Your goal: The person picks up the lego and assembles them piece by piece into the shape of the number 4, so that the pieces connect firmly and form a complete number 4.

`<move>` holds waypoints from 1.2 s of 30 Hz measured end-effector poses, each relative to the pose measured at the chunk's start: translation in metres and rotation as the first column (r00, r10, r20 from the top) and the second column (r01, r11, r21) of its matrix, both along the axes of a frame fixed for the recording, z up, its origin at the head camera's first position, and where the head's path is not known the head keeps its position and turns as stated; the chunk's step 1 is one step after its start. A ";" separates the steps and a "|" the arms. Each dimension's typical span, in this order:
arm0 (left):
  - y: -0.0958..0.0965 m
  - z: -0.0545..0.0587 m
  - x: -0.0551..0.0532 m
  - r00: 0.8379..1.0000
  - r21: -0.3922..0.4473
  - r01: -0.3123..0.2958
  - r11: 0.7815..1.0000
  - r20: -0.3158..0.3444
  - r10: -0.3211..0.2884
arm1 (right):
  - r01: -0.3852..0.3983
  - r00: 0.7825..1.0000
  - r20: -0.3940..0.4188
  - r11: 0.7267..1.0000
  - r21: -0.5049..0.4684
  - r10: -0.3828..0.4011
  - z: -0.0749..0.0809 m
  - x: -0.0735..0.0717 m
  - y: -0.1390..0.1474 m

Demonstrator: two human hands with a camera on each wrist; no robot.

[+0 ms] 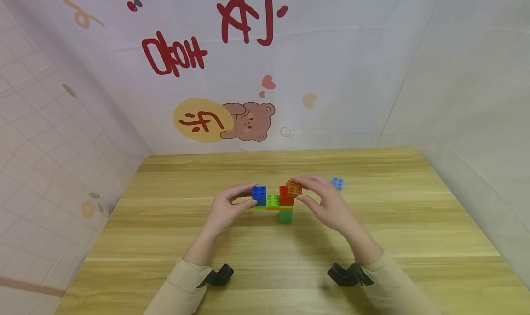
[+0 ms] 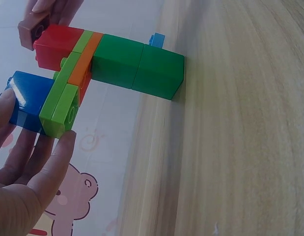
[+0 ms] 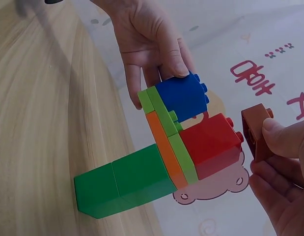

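In the middle of the table stands a toy brick structure. Two stacked green bricks [image 3: 124, 184] form its column, topped by an orange plate [image 3: 164, 150] and lime green plates [image 2: 61, 103]. On these sit a red brick [image 3: 210, 147] and a blue brick [image 3: 183, 97]. My left hand [image 1: 225, 209] grips the blue brick from the left, with fingertips also under the overhanging lime end. My right hand [image 1: 329, 204] pinches a brown brick [image 3: 257, 132] between thumb and fingers. That brick is tilted and held just off the red brick's studs.
A light blue brick [image 1: 337, 183] lies on the wooden table [image 1: 265, 269] behind my right hand. A white printed cloth [image 1: 352, 53] hangs along the table's back edge, with more cloth at both sides.
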State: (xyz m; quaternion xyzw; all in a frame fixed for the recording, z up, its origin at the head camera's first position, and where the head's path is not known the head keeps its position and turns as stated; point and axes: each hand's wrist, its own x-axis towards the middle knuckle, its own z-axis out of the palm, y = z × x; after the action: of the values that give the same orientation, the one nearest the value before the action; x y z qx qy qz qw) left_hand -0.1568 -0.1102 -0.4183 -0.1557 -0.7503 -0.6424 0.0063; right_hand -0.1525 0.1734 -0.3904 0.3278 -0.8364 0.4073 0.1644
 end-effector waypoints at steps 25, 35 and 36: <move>-0.001 -0.001 -0.001 1.000 -0.015 0.004 1.000 -0.026 -0.004 | -0.009 1.000 -0.023 0.995 0.097 0.011 0.002 -0.007 -0.012; -0.002 -0.001 0.000 0.999 -0.009 0.011 1.000 -0.035 -0.011 | -0.031 0.999 -0.036 0.993 0.114 0.035 0.005 -0.008 -0.012; -0.002 -0.001 0.000 0.999 -0.010 0.011 1.000 -0.036 -0.011 | -0.031 0.999 -0.037 0.993 0.116 0.035 0.005 -0.008 -0.012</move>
State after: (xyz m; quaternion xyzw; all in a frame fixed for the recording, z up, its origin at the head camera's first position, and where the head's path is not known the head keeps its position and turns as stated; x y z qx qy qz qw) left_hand -0.1567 -0.1119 -0.4196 -0.1714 -0.7524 -0.6358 0.0156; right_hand -0.1606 0.1611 -0.3854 0.3585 -0.8496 0.3546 0.1546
